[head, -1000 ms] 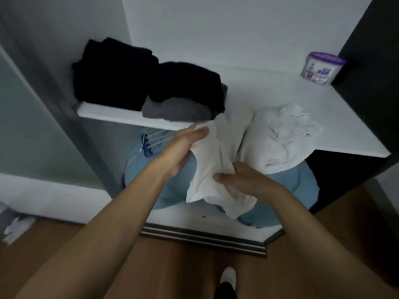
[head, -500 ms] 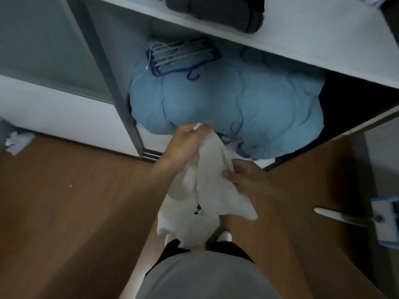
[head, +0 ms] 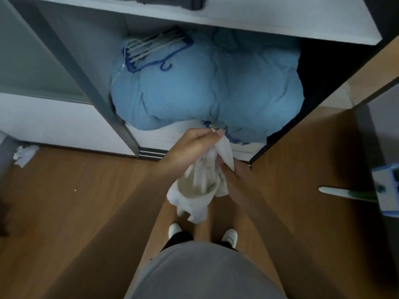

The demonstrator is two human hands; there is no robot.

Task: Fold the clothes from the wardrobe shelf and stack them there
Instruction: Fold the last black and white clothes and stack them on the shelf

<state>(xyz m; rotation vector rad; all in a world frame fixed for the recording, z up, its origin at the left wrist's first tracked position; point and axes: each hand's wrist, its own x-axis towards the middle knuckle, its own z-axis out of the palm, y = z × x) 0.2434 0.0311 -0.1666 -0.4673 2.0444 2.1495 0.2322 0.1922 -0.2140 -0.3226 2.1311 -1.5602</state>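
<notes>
Step in hand: prepping one piece for folding. White garment (head: 195,190) is off the wardrobe shelf (head: 280,20), well below it and out in front, hanging in the air over the floor. It's bunched, not spread. No fold is visible on it. An opening faces the camera, so probably a sleeve, leg or hem gathered up. Can't tell what kind of garment.

Left hand (head: 192,147): fingers (head: 205,134) curled, pinching the top edge of the cloth. Right hand (head: 236,175): just below and beside the left, gripping the cloth from the side. Its fingers are mostly hidden by fabric, but the cloth wraps round them, so it reads as a grip. The hands are nearly touching.

Only a strip of the shelf shows, with the edge of a grey folded pile (head: 164,1) toward its left end. Directly under the shelf: blue duvet (head: 216,89) with a bundle of hangers (head: 151,48) on top.

Judgement: early on this item, fold not begun. Next move needs the hands apart to find two corners or shoulders and shake the piece flat. Then fold, either in the air or on the shelf board, and lift it onto the shelf beside the grey pile. Risk: the cloth is limp and its low end dangles free, so it could slip or twist when regripped.
</notes>
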